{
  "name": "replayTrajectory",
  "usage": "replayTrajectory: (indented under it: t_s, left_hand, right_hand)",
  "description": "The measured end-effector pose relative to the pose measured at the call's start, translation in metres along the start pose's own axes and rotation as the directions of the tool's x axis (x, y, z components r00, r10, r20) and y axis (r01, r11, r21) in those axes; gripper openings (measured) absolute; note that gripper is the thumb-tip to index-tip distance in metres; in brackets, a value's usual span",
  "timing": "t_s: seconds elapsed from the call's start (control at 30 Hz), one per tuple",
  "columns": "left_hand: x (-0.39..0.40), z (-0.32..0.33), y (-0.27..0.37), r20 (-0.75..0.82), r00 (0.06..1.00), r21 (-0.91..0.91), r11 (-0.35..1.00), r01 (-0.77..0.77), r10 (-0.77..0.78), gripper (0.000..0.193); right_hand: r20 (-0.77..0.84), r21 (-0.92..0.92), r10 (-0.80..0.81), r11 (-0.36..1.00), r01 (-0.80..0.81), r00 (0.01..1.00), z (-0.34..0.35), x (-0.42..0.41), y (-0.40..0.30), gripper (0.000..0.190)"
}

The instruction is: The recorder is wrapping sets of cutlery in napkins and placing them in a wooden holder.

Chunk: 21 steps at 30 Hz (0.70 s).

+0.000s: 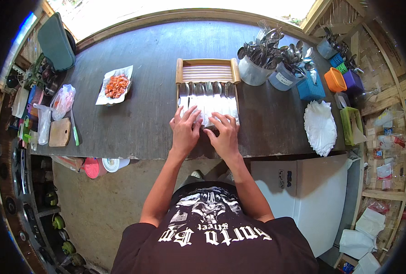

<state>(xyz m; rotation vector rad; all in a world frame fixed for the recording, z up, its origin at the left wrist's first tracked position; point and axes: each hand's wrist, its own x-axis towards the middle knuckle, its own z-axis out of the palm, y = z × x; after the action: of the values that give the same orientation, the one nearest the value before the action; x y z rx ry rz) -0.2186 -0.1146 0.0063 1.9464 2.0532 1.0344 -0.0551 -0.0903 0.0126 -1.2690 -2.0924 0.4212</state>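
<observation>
Several napkin-wrapped spoons and forks (pixel 208 102) lie side by side in a wooden tray (pixel 206 62), their metal heads pointing away from me. My left hand (pixel 186 128) rests on the near left part of the white wraps, fingers spread. On the near right part lies my right hand (pixel 224 132), its fingers bent and apart. Neither hand is closed around anything. Slats cross the tray's far end. Just right of it, a white tub (pixel 254 72) is packed with spoons and forks, beside a second labelled tub (pixel 282 79) of cutlery.
Sliced orange-red food (pixel 116 86) sits on a paper-lined dish to the left. A cutting board (pixel 60 132), a green-handled knife (pixel 75 133) and plastic bags (pixel 64 101) lie farther left. White napkins (pixel 320 126), a blue basket (pixel 310 88) and an orange container (pixel 335 79) stand right.
</observation>
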Motion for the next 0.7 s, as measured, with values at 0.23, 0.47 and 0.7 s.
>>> replayTrajectory:
  t_s: [0.23, 0.47, 0.7]
  left_hand:
    - [-0.012, -0.002, 0.030, -0.084, 0.995, -0.172, 0.982, -0.073, 0.059, 0.023]
    - [-0.038, 0.031, 0.092, -0.004, 0.979, -0.442, 0.878, -0.185, 0.205, 0.026]
    - [-0.022, 0.099, 0.162, 0.146, 0.922, -0.551, 0.804, -0.226, 0.359, 0.022]
  right_hand:
    - [-0.079, 0.074, 0.042, 0.997, -0.036, 0.996, -0.013, -0.006, 0.002, 0.032]
    - [-0.227, 0.081, 0.130, 0.990, -0.114, 0.965, -0.053, -0.054, 0.037, 0.019]
    - [-0.398, 0.064, 0.325, 0.943, -0.328, 0.858, -0.129, -0.102, 0.108, 0.010]
